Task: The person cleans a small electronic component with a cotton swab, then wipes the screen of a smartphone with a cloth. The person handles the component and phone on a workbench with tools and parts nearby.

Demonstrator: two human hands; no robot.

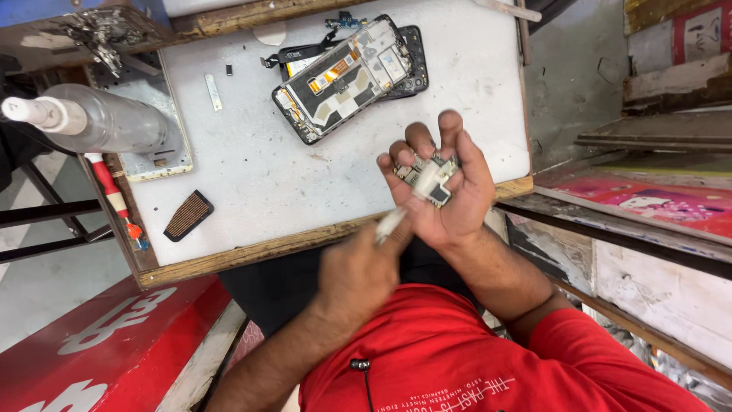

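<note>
**Circuit board cupped in one palm, white tool worked over it**

While the right hand (pixel 446 191) lies palm up with its fingers curled round a small grey-and-white phone circuit board (pixel 428 179), the left hand (pixel 358 271) sits just at its seven o'clock, closed around a thin white stick-like tool (pixel 396 217). That tool is blurred, and its far end lies across the board in the cupped palm. Both hands hang over the near wooden edge of the white-topped workbench (pixel 252 168), above the person's red shirt.

At eleven o'clock from the hands, well apart on the bench, lies an opened black smartphone frame (pixel 343 76) with its grey and orange inner parts showing, tilted, resting over a second dark panel. At nine o'clock, near the bench's left side, lies a small black pad with a brown ribbed face (pixel 188 215). Beyond it, at ten o'clock, a clear plastic bottle with a white nozzle (pixel 95 118) lies on its side, and a red-and-white handled screwdriver (pixel 116 200) rests along the left edge
</note>
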